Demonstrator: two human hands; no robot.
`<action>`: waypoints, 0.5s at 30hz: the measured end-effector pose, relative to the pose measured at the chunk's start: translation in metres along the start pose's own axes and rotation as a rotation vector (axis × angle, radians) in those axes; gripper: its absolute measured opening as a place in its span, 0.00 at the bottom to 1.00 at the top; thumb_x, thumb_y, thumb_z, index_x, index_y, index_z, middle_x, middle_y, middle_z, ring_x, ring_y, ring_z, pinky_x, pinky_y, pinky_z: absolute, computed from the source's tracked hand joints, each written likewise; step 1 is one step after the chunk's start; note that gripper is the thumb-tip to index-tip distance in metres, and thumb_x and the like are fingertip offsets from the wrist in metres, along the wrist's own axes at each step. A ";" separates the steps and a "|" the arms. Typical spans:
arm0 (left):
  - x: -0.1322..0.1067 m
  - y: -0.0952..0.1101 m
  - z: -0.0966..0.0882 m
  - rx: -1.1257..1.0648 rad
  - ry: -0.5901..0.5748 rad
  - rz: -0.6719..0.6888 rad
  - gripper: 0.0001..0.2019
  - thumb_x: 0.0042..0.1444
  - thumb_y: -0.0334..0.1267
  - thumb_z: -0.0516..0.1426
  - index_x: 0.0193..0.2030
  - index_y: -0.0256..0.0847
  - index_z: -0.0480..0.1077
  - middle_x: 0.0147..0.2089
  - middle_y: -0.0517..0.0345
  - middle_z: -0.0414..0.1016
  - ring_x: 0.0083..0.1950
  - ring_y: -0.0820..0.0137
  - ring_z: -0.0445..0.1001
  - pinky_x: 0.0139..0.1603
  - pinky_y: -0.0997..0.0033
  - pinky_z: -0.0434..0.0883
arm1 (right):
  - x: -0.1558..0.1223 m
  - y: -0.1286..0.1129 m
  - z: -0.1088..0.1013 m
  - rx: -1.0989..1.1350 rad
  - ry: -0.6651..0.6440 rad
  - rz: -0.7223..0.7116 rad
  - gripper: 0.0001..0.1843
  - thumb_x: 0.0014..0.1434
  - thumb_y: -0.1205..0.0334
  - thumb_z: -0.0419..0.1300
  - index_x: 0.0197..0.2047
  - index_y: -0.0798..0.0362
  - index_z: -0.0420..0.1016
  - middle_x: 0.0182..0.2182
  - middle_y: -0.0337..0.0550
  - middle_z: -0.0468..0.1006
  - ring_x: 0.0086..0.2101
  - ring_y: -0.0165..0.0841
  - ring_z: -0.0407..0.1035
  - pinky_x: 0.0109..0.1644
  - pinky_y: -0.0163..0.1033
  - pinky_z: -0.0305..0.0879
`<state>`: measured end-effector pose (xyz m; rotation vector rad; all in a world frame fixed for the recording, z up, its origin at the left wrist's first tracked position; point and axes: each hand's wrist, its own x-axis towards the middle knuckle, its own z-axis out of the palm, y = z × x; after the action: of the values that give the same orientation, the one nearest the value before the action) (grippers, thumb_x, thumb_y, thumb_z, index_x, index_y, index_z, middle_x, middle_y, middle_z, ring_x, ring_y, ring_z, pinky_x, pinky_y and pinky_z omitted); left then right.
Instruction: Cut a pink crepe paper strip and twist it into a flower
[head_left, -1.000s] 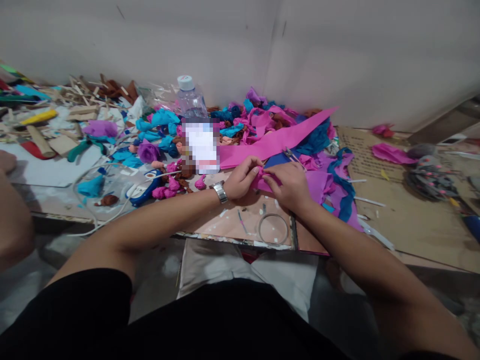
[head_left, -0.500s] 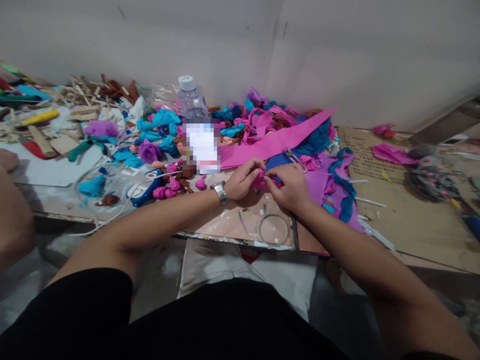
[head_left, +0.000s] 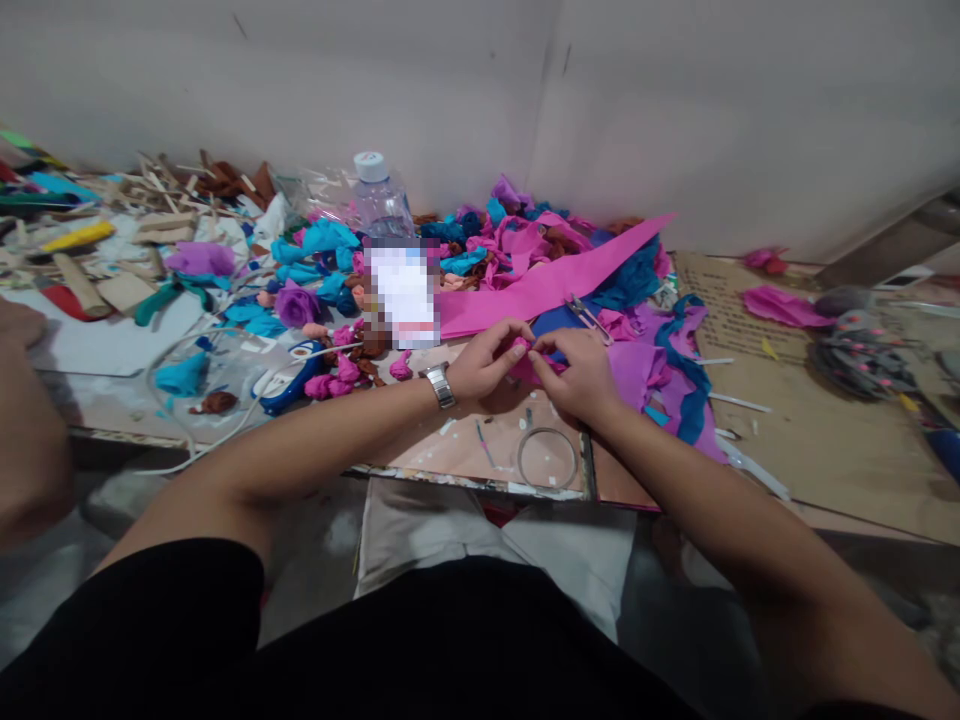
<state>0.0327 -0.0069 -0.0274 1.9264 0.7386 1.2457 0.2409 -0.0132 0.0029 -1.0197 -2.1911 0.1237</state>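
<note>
My left hand (head_left: 484,362), with a metal watch (head_left: 438,384) on its wrist, pinches a small rolled piece of pink crepe paper (head_left: 525,358). My right hand (head_left: 579,372) meets it from the right, fingers closed on the same pink piece. Both hands rest over the pale board (head_left: 465,445) near its front edge. A long pink paper strip (head_left: 555,278) lies just behind the hands. A wire ring (head_left: 547,457) lies on the board below my right hand.
Heaps of pink, blue and purple paper scraps (head_left: 645,360) cover the board behind and right. A plastic bottle (head_left: 381,205) stands at the back. A blue glue gun (head_left: 292,378) with a white cord lies left. Another person's arm (head_left: 26,440) shows at far left.
The pink paper has been gathered tighter between my fingertips; my right hand's fingers have curled in toward the left hand. Arms have stayed in place.
</note>
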 end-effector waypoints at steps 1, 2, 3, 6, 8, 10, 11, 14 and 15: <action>0.000 -0.001 0.000 -0.004 0.011 0.002 0.20 0.73 0.56 0.53 0.56 0.42 0.67 0.51 0.48 0.75 0.50 0.63 0.76 0.53 0.61 0.74 | 0.000 0.001 0.000 0.000 0.005 0.008 0.08 0.68 0.55 0.62 0.42 0.48 0.78 0.38 0.44 0.86 0.41 0.43 0.77 0.52 0.49 0.63; 0.000 -0.002 0.001 -0.007 0.019 0.004 0.20 0.73 0.56 0.53 0.57 0.42 0.66 0.52 0.47 0.75 0.51 0.63 0.76 0.54 0.60 0.74 | 0.000 0.002 0.001 -0.002 0.011 0.017 0.08 0.68 0.54 0.62 0.42 0.48 0.79 0.38 0.44 0.86 0.41 0.43 0.77 0.52 0.49 0.63; 0.000 -0.003 0.001 -0.005 0.024 0.005 0.20 0.73 0.56 0.53 0.58 0.42 0.65 0.53 0.46 0.75 0.52 0.63 0.76 0.54 0.59 0.74 | 0.000 0.003 0.001 -0.005 0.015 0.023 0.09 0.68 0.53 0.62 0.42 0.48 0.79 0.39 0.44 0.86 0.42 0.42 0.77 0.52 0.49 0.63; -0.001 -0.003 0.002 0.036 0.011 0.009 0.20 0.74 0.56 0.52 0.59 0.42 0.66 0.54 0.45 0.75 0.54 0.61 0.77 0.57 0.58 0.74 | 0.000 0.006 0.002 -0.004 0.024 0.032 0.11 0.68 0.51 0.63 0.42 0.49 0.78 0.39 0.44 0.85 0.42 0.42 0.77 0.52 0.48 0.64; -0.002 -0.003 0.001 0.075 -0.008 0.017 0.21 0.73 0.56 0.53 0.59 0.42 0.66 0.55 0.45 0.75 0.55 0.60 0.76 0.58 0.57 0.73 | 0.000 0.007 0.002 0.005 0.019 0.032 0.11 0.69 0.50 0.63 0.42 0.49 0.78 0.39 0.44 0.85 0.43 0.42 0.77 0.52 0.48 0.64; -0.002 -0.003 0.001 0.110 -0.020 0.023 0.22 0.72 0.57 0.54 0.60 0.42 0.67 0.55 0.46 0.76 0.55 0.60 0.76 0.58 0.57 0.73 | 0.001 0.007 0.002 0.013 0.015 0.031 0.11 0.69 0.51 0.63 0.42 0.48 0.78 0.40 0.45 0.85 0.43 0.43 0.78 0.53 0.49 0.65; -0.002 -0.003 0.001 0.120 -0.019 0.024 0.22 0.72 0.57 0.54 0.60 0.42 0.67 0.55 0.46 0.76 0.55 0.60 0.76 0.58 0.57 0.73 | 0.001 0.006 0.001 0.013 0.015 0.028 0.10 0.69 0.51 0.63 0.43 0.48 0.78 0.41 0.45 0.86 0.44 0.43 0.78 0.53 0.49 0.64; -0.001 -0.005 0.000 0.109 0.003 0.006 0.22 0.74 0.57 0.52 0.60 0.42 0.67 0.55 0.46 0.76 0.55 0.61 0.76 0.58 0.58 0.73 | 0.002 0.004 -0.001 0.005 0.009 0.006 0.10 0.68 0.51 0.64 0.45 0.48 0.79 0.43 0.45 0.86 0.46 0.44 0.78 0.55 0.50 0.63; -0.001 -0.006 0.000 0.098 0.015 -0.006 0.22 0.74 0.57 0.51 0.60 0.41 0.67 0.55 0.46 0.76 0.55 0.61 0.76 0.58 0.58 0.73 | 0.002 0.004 -0.002 0.000 0.004 -0.001 0.10 0.68 0.52 0.64 0.45 0.48 0.79 0.44 0.45 0.86 0.47 0.44 0.78 0.55 0.50 0.63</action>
<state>0.0318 -0.0043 -0.0328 1.9938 0.8259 1.2420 0.2433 -0.0094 0.0040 -1.0180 -2.1881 0.1209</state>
